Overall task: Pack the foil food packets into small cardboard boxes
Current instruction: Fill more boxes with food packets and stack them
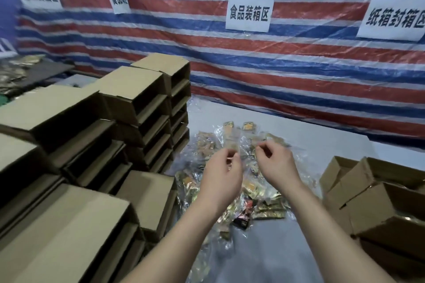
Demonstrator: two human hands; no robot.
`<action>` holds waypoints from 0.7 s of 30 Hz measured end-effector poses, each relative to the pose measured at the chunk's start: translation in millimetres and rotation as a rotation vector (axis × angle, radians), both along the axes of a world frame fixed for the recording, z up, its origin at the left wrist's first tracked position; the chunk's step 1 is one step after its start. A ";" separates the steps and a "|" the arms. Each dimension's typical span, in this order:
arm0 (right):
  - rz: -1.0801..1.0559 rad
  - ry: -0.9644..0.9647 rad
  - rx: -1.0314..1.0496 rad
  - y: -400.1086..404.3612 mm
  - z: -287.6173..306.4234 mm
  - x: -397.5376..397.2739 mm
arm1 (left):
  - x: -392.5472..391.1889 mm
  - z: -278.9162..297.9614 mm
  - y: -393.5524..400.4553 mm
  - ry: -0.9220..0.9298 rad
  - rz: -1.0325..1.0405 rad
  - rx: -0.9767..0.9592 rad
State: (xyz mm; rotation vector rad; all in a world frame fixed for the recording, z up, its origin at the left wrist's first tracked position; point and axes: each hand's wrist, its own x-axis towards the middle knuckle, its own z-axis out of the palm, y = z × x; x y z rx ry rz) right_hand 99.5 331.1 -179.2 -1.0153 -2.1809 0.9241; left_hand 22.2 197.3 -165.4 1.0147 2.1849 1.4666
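Both forearms are reaching over the pile of foil packets (232, 190) lying on the bench (322, 142); the left hand (222, 173) and right hand (277, 164) are pinching a clear plastic bag (243, 145) above that pile. Stacked cardboard boxes (128, 103) are flanking the pile's left, open boxes (372, 195) its right.

Backdrop: red, white and blue striped tarpaulin (299, 57) under clear plastic film, hung well beyond the hands, bearing four white paper signs (250, 12) printed with black characters, above a pale grey surface (310, 135); flat, even lighting.
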 end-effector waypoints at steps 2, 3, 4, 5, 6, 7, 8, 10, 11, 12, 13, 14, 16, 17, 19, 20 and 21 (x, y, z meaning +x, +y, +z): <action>0.042 0.010 0.002 -4.4 5.2 -18.4 | -8.3 16.7 4.6 0.153 0.027 -0.033; 0.068 0.010 0.005 -6.2 8.3 -28.2 | -15.1 26.6 7.7 0.240 0.050 -0.053; 0.099 0.005 0.017 -7.9 12.3 -38.6 | -24.1 37.8 10.1 0.317 0.074 -0.076; 0.130 -0.002 0.037 -10.1 16.9 -49.1 | -35.3 49.7 10.7 0.378 0.094 -0.109; 0.162 -0.005 0.057 -13.2 22.5 -60.0 | -47.4 61.7 9.0 0.432 0.110 -0.149; 0.197 0.001 0.072 -17.1 28.6 -71.3 | -61.0 73.8 5.4 0.494 0.126 -0.192; 0.232 0.008 0.081 -21.9 35.0 -82.8 | -74.8 85.2 0.1 0.568 0.145 -0.232; 0.286 0.014 0.085 -35.4 47.4 -107.3 | -102.0 106.0 -16.1 0.685 0.197 -0.311; 0.312 0.023 0.077 -43.9 53.6 -119.6 | -114.2 115.4 -27.0 0.711 0.224 -0.346; 0.343 0.037 0.067 -52.9 59.3 -131.9 | -125.7 123.6 -38.9 0.728 0.254 -0.381; 0.381 0.049 0.065 -62.2 64.4 -144.3 | -136.6 130.6 -52.0 0.746 0.290 -0.418; 0.424 0.058 0.068 -72.0 69.4 -156.0 | -146.9 136.3 -66.3 0.764 0.327 -0.461; 0.511 0.065 0.069 -92.2 79.0 -177.1 | -165.1 143.4 -96.3 0.784 0.388 -0.563; 0.550 0.063 0.069 -101.7 83.0 -186.6 | -172.9 146.2 -111.4 0.786 0.405 -0.629; 0.624 0.051 0.061 -121.2 89.0 -202.2 | -182.7 148.3 -142.4 0.785 0.414 -0.761; 0.664 0.046 0.051 -131.7 90.9 -208.5 | -185.3 146.9 -158.0 0.789 0.413 -0.807; 0.708 0.044 0.047 -142.4 92.1 -213.2 | -186.6 144.6 -173.9 0.792 0.416 -0.839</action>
